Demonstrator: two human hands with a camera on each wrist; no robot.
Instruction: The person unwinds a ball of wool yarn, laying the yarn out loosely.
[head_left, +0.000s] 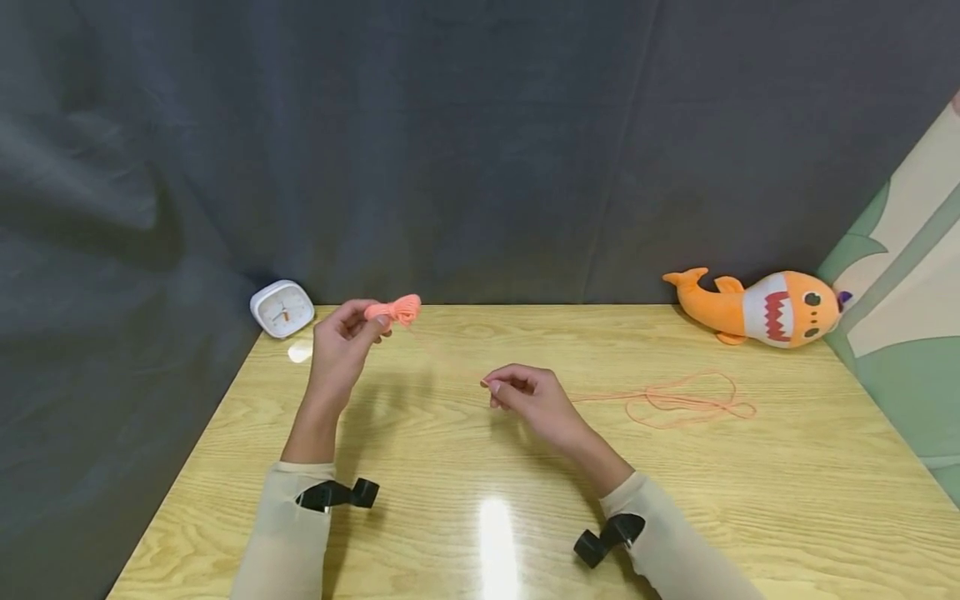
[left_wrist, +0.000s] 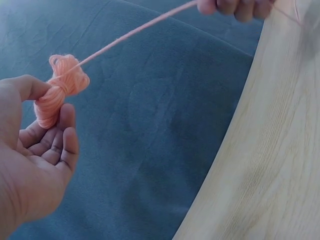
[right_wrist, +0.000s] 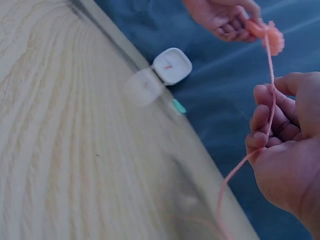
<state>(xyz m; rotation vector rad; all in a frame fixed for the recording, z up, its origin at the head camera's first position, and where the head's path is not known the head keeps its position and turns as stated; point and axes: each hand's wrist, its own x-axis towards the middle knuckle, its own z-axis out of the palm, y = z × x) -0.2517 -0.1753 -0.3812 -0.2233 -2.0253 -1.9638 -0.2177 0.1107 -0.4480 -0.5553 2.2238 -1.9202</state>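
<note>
A small bundle of coral-pink yarn [head_left: 403, 309], drawn in at its middle, is pinched between the thumb and fingers of my left hand [head_left: 341, 342] above the table's far left part. From it a yarn strand [left_wrist: 135, 31] runs taut to my right hand [head_left: 534, 404], whose thumb and curled fingers grip it lower and to the right. In the right wrist view the strand [right_wrist: 271, 75] crosses the fingers of the right hand [right_wrist: 287, 145] and leaves below the palm. Beyond that hand, loose loops of yarn [head_left: 686, 402] lie on the table.
A white clock [head_left: 282, 309] stands at the table's far left corner. At the far right lies an orange plush shark [head_left: 765, 308]. Dark cloth [head_left: 480, 150] hangs behind the wooden table [head_left: 450, 467]. A small green object [right_wrist: 178, 106] shows near the clock in the right wrist view.
</note>
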